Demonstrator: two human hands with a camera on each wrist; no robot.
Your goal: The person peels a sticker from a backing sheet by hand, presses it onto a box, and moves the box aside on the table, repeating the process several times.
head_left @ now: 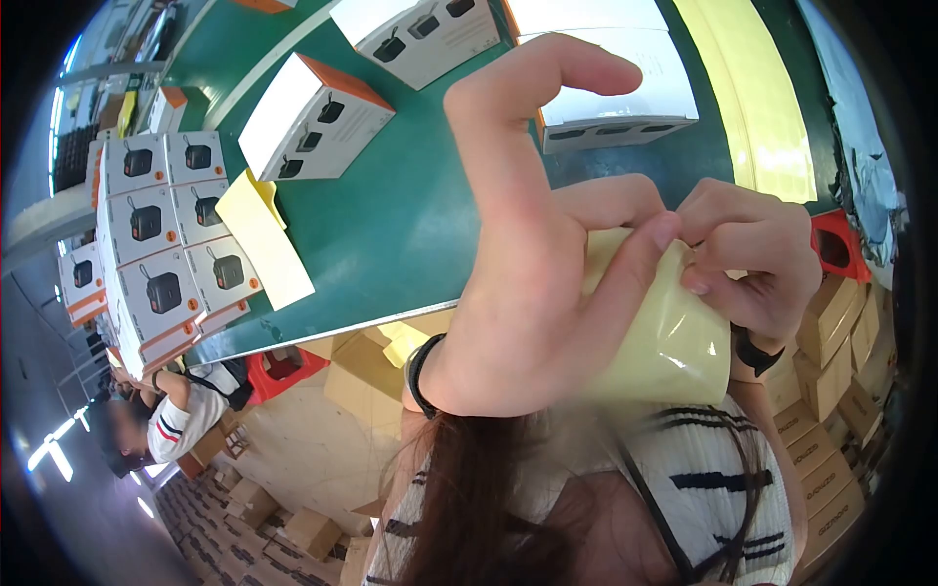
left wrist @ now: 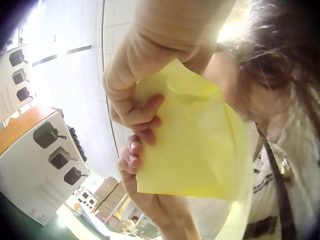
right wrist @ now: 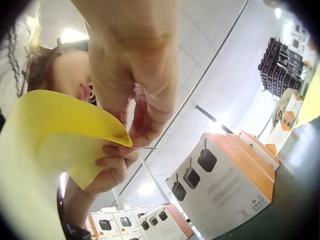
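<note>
A glossy yellow sheet [head_left: 674, 342], curved over toward the chest, is held up between both hands. The left hand [head_left: 532, 234], with a black band at its wrist, pinches the sheet's upper edge by thumb and fingers, its index finger bent up and away. Close beside it, the right hand [head_left: 757, 239] pinches the same edge with thumb and curled fingers. In the left wrist view the sheet [left wrist: 195, 145] hangs broad and smooth below the fingers. A thin pale strip [right wrist: 145, 148] juts out by the fingertips in the right wrist view.
White and orange boxes with printed black devices, one box [head_left: 318, 117] nearest, stand on the green table [head_left: 391, 225]. More boxes are stacked [head_left: 161, 234] at left, by a folded yellow sheet [head_left: 264, 239]. Long yellow sheets [head_left: 752, 98] lie at right. Another person [head_left: 181, 420] sits beyond cartons.
</note>
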